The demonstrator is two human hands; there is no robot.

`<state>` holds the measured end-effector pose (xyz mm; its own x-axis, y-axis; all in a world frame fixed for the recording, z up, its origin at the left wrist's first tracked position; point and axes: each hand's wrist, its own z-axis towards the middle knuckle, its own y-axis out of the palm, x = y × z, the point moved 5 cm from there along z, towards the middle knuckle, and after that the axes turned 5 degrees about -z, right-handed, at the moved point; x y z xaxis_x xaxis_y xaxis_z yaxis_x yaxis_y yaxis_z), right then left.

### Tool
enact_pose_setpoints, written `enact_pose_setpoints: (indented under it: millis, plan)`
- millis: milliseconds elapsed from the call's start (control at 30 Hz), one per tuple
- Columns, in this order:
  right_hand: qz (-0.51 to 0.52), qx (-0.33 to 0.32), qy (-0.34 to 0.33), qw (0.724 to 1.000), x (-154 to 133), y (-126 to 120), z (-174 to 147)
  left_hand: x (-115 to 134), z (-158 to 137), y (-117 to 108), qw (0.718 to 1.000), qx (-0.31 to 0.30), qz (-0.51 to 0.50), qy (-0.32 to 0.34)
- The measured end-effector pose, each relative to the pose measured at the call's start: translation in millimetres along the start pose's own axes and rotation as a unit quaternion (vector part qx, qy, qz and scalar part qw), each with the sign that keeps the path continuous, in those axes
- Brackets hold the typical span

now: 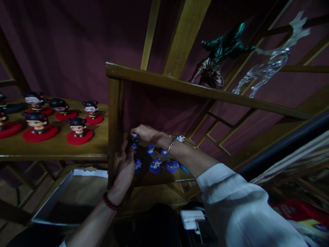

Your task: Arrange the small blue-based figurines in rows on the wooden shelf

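My right hand [147, 133] reaches into the right shelf compartment with its fingers closed around the top of a small dark figurine [134, 140] at the left wall. My left hand [124, 166] is just below, close beside that figurine, its fingers stretched upward and apart. Whether it touches the figurine I cannot tell. Small blue-and-white figurines on round blue bases, such as this figurine [155, 165] and another figurine [150, 149], stand in rows on the shelf board. My right forearm hides part of the back row.
On the left shelf [59, 151] stand several black-haired figurines [77, 128] on red bases. A shallow open box [69, 202] lies below. A green-and-brown statue [218, 55] and a clear deer statue [275, 61] stand on the wooden ledge [205, 90] above my right arm.
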<state>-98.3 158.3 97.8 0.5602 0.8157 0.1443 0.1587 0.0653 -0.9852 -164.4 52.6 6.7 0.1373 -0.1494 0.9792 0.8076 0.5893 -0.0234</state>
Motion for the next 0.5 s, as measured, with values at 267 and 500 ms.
enact_pose_setpoints:
  millis: [267, 500]
  plan:
    - [-0.006, -0.006, -0.002, 1.0, -0.3, 1.6, 0.7, -2.2, -0.2, 0.1, 1.0, 0.011, -0.002, -0.028]
    - [-0.021, -0.001, -0.011, 1.0, -0.7, 3.1, 1.1, -4.8, 1.3, 1.2, 0.999, 0.019, 0.001, -0.028]
